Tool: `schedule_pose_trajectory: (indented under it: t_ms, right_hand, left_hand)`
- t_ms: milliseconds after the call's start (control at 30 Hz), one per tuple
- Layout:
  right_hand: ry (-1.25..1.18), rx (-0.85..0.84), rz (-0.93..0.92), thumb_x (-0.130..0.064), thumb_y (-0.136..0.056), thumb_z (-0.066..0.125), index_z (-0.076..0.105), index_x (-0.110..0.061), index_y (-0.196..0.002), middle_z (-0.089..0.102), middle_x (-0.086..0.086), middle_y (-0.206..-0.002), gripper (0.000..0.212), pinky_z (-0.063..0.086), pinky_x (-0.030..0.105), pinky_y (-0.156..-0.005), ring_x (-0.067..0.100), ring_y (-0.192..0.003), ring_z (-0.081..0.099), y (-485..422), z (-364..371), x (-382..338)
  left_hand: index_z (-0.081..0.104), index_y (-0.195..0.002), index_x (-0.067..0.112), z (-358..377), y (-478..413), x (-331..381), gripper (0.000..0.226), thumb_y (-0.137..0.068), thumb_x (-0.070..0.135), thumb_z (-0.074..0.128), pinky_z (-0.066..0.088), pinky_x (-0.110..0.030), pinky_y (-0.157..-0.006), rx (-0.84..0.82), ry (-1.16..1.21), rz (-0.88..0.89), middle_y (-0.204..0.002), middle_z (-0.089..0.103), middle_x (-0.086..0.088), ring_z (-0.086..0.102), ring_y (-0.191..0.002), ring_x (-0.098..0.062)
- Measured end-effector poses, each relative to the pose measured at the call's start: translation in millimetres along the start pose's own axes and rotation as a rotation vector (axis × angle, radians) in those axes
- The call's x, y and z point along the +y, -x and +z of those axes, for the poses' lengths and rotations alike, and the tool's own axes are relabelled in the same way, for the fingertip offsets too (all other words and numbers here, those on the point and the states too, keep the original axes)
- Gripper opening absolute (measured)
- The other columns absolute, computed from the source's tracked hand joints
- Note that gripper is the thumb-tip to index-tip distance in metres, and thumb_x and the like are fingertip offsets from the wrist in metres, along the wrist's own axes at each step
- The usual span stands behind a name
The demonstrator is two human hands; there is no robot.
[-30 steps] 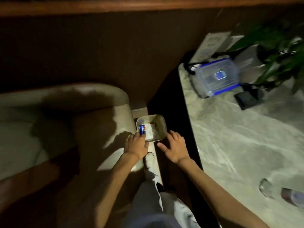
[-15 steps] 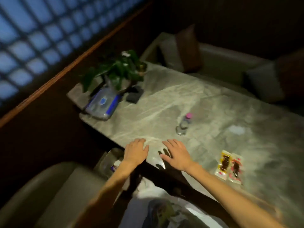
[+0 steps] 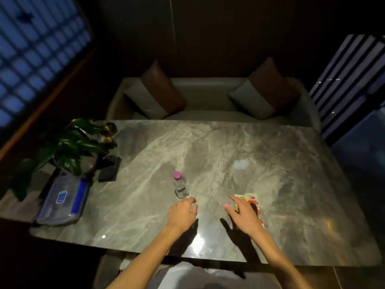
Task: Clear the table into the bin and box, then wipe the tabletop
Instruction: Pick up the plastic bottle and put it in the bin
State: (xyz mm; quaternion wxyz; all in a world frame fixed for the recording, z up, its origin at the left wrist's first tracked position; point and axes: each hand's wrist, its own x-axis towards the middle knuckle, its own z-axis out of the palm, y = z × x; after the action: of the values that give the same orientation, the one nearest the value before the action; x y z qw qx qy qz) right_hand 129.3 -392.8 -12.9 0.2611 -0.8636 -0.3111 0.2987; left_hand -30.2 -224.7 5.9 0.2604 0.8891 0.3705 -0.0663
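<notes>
A small clear bottle (image 3: 179,185) with a pink cap stands upright on the grey marble table (image 3: 291,184). My left hand (image 3: 182,212) hovers just in front of it, fingers loosely curled, holding nothing. My right hand (image 3: 241,214) is spread open over the left edge of two snack packets (image 3: 253,203), covering part of them. A clear plastic box (image 3: 62,200) with a blue-trimmed lid sits at the table's left end. A white crumpled tissue (image 3: 240,164) lies farther back. The bin's rim (image 3: 123,263) shows dimly below the table's near edge.
A potted plant (image 3: 70,147) and a dark folded cloth (image 3: 110,167) stand by the box at the left. A sofa (image 3: 208,113) with two cushions faces me beyond the table. A glare spot shines near the front edge.
A second ago my left hand held a can over the bin beside the seat. The view has swung up to the table, and both empty hands now reach forward toward the bottle and the packets.
</notes>
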Motion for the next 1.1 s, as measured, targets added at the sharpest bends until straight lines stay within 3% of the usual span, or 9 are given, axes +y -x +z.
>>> schedule_pose_trajectory:
  t_ms: [233,400,533,633,767,867,933,1033,1100]
  right_hand:
    - [-0.137,-0.025,0.029,-0.042,-0.094,0.057,0.057,-0.017,-0.136,0.059,0.001,-0.139,0.049,0.038,0.032,-0.109,0.017,-0.130,0.052,-24,0,-10]
    - [-0.197,-0.141,-0.008,-0.036,-0.093,0.061,0.062,-0.020,-0.130,0.068,0.001,-0.122,0.040,0.046,0.012,-0.088,0.004,-0.103,0.063,-62,5,-49]
    - [-0.166,-0.201,-0.062,-0.019,-0.090,0.066,0.061,-0.014,-0.130,0.067,0.010,-0.121,0.041,0.049,0.037,-0.103,0.020,-0.110,0.064,-102,25,-90]
    - [-0.131,-0.310,-0.018,-0.011,-0.088,0.068,0.049,-0.012,-0.141,0.057,0.015,-0.136,0.056,0.047,0.032,-0.101,0.026,-0.119,0.059,-120,43,-112]
    - [-0.186,-0.436,0.045,0.002,-0.084,0.069,0.031,-0.012,-0.152,0.037,0.015,-0.154,0.078,0.037,0.032,-0.112,0.028,-0.140,0.040,-131,59,-115]
    - [-0.295,-0.518,0.066,0.008,-0.083,0.065,0.027,-0.013,-0.153,0.036,0.014,-0.155,0.082,0.039,0.028,-0.105,0.026,-0.140,0.039,-139,64,-110]
    - [-0.433,-0.581,0.161,0.004,-0.090,0.055,0.031,-0.020,-0.152,0.048,0.010,-0.146,0.071,0.045,0.030,-0.089,0.024,-0.126,0.051,-144,66,-105]
    - [-0.627,-0.584,0.392,-0.025,-0.100,0.037,0.047,-0.027,-0.141,0.068,-0.005,-0.102,0.042,0.041,0.033,-0.081,0.014,-0.091,0.059,-144,65,-100]
    - [-0.700,-0.579,0.454,-0.036,-0.102,0.032,0.049,-0.024,-0.140,0.068,-0.001,-0.112,0.043,0.041,0.035,-0.089,0.016,-0.103,0.058,-147,64,-97]
  left_hand:
    - [0.062,-0.107,0.024,-24,-11,-31,0.026,-0.097,0.035,0.042,0.053,-0.037,-0.084,0.059,0.093,-0.111,-0.108,0.072,-0.002,0.066,-0.102,-0.028]
    - [0.060,-0.110,0.021,-45,-25,-51,0.021,-0.097,0.029,0.046,0.054,-0.041,-0.085,0.190,0.199,-0.250,-0.108,0.070,-0.004,0.066,-0.100,-0.026]
    - [0.044,-0.141,0.014,-60,-49,-54,0.047,-0.096,0.024,0.055,0.043,-0.040,-0.109,0.151,0.300,-0.224,-0.142,0.052,-0.009,0.052,-0.129,-0.024]
    - [0.038,-0.146,0.015,-66,-71,-41,0.058,-0.094,0.028,0.059,0.033,-0.037,-0.117,0.073,0.255,-0.172,-0.149,0.042,-0.010,0.041,-0.139,-0.026]
    - [0.046,-0.140,0.015,-63,-96,-22,0.055,-0.089,0.023,0.065,0.039,-0.039,-0.108,-0.063,0.165,-0.161,-0.140,0.049,-0.012,0.047,-0.130,-0.029]
    - [0.060,-0.124,0.009,-59,-106,-18,0.037,-0.087,0.010,0.064,0.048,-0.039,-0.096,-0.089,0.127,-0.178,-0.121,0.061,-0.016,0.059,-0.114,-0.032]
    - [0.063,-0.114,0.007,-58,-106,-18,0.026,-0.088,0.007,0.060,0.050,-0.039,-0.091,-0.050,0.133,-0.195,-0.113,0.066,-0.018,0.062,-0.106,-0.034]
    - [0.063,-0.106,0.004,-56,-101,-24,0.019,-0.088,0.005,0.057,0.048,-0.035,-0.088,0.064,0.205,-0.234,-0.106,0.067,-0.019,0.062,-0.102,-0.034]
    - [0.065,-0.106,0.004,-58,-95,-32,0.020,-0.088,0.003,0.057,0.046,-0.031,-0.088,0.146,0.306,-0.280,-0.105,0.068,-0.018,0.063,-0.102,-0.031]
